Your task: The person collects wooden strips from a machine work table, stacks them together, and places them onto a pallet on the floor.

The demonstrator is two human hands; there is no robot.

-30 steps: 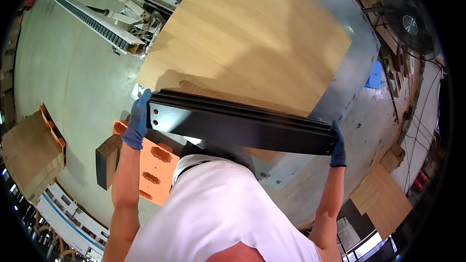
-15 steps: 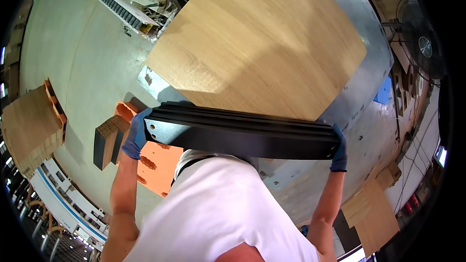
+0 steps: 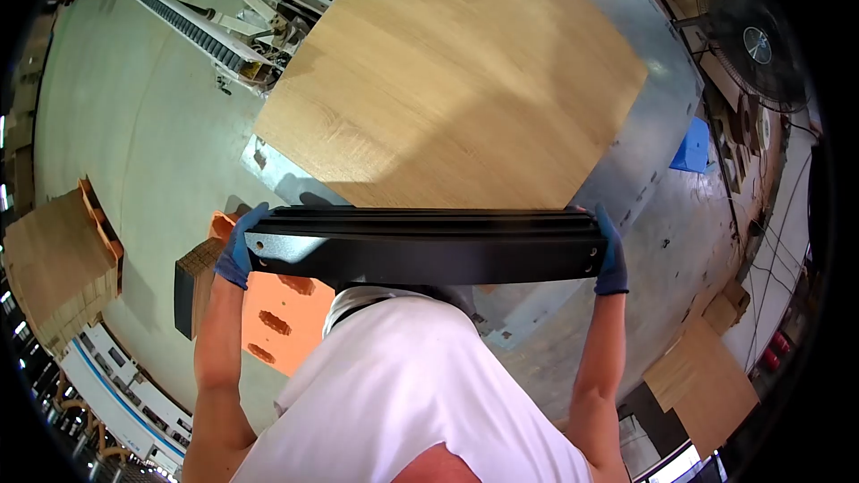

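A stack of several long black panels [image 3: 429,255] spans the view in front of my waist, held level between my hands. Small round holes show near both ends of the nearest panel. My left hand [image 3: 240,246], in a blue glove, is closed around the left end. At the right end, my right hand [image 3: 611,250], also gloved in blue, grips the stack. Just beyond the panels lies a large wood-grain board [image 3: 465,89]. Whether the stack touches the board's near edge, I cannot tell.
An orange pallet [image 3: 284,322] lies on the floor at my left, with a small stack of boards [image 3: 192,286] on it. Further left stands another board stack [image 3: 58,255]. A fan [image 3: 756,45] is at the right; machinery [image 3: 268,27] is at the upper left.
The panel stack has levelled out and shifted slightly left in view, still in both hands. A dark piece with holes now shows at the top edge, over the board's far end.
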